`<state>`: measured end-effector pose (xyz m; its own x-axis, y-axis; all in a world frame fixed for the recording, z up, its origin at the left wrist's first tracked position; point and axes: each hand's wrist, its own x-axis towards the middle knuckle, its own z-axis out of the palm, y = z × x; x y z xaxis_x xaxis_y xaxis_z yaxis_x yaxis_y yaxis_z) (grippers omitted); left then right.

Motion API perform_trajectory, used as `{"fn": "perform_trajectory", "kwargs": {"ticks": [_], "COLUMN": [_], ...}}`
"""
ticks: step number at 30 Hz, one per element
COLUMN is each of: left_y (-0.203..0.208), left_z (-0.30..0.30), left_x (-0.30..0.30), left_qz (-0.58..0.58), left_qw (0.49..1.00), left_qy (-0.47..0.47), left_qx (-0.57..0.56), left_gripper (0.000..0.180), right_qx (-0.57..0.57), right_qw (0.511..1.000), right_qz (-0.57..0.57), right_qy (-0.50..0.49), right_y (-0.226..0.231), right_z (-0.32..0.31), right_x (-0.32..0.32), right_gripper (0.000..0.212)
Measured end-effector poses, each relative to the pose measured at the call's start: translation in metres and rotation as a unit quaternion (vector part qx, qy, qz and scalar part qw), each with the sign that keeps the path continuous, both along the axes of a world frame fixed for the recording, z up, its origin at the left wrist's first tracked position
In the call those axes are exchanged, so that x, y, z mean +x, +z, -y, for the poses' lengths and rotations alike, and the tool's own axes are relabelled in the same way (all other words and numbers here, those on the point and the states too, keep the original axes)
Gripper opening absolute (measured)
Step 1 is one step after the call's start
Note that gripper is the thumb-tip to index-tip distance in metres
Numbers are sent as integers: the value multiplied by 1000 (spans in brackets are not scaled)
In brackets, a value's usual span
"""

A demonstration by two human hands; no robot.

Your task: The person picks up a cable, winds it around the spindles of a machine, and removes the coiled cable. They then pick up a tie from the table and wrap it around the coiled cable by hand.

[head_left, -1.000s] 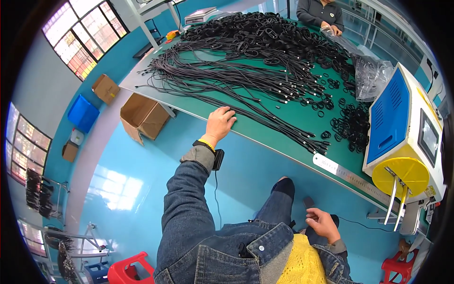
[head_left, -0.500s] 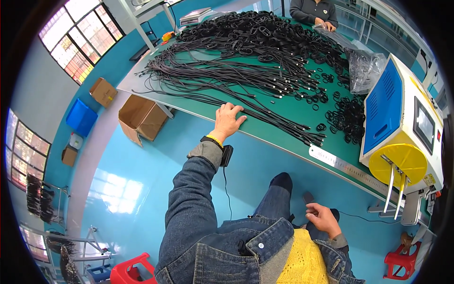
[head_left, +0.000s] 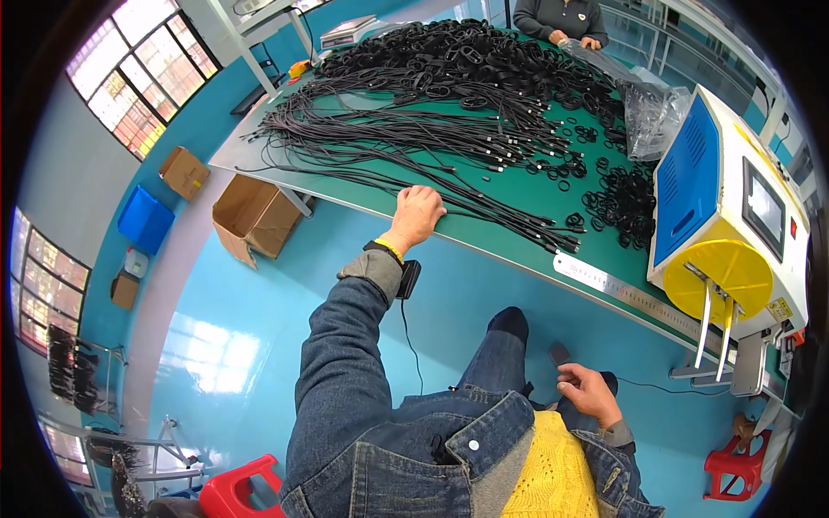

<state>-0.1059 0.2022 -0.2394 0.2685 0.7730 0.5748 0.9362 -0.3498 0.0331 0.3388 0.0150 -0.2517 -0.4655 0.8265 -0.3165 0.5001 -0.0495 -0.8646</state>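
My left hand [head_left: 417, 213] is at the near edge of the green table, its fingers curled closed on a black cable [head_left: 466, 214] from the front strands. Beside it, a bundle of long black cables [head_left: 505, 217] with metal-tipped connectors lies along the table. More loose cables [head_left: 371, 129] spread out behind. My right hand [head_left: 591, 393] hangs over my lap, loosely curled, with nothing visible in it. A steel ruler [head_left: 617, 287] lies along the table edge, right of the cable ends.
A white and blue machine [head_left: 725, 207] with a yellow disc and two prongs stands at right. Coiled black cables [head_left: 466, 60] are heaped at the back, small black rings [head_left: 629, 203] near the machine. Across the table a person [head_left: 566, 22] handles clear plastic. A cardboard box [head_left: 259, 216] sits at left.
The left hand's fingers have drawn in from spread on the cables to curled around one. The view has shifted slightly; the right hand stays over the lap.
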Motion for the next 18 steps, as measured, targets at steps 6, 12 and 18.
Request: {"fn": "perform_trajectory", "kwargs": {"ticks": [6, 12, 18], "left_y": [138, 196, 127], "left_z": [-27, 33, 126], "left_x": [17, 76, 114], "left_qz": [252, 227, 220], "left_qw": [946, 937, 948], "left_qy": [-69, -176, -209], "left_qx": [193, 197, 96], "left_gripper": [9, 5, 3], "right_qx": [-4, 9, 482], "right_qw": [1000, 998, 848], "right_qz": [19, -11, 34], "right_qy": [-11, -63, -218], "right_y": [6, 3, 61], "right_z": [10, 22, 3], "right_x": [8, 14, 5], "right_gripper": [34, 40, 78]}}
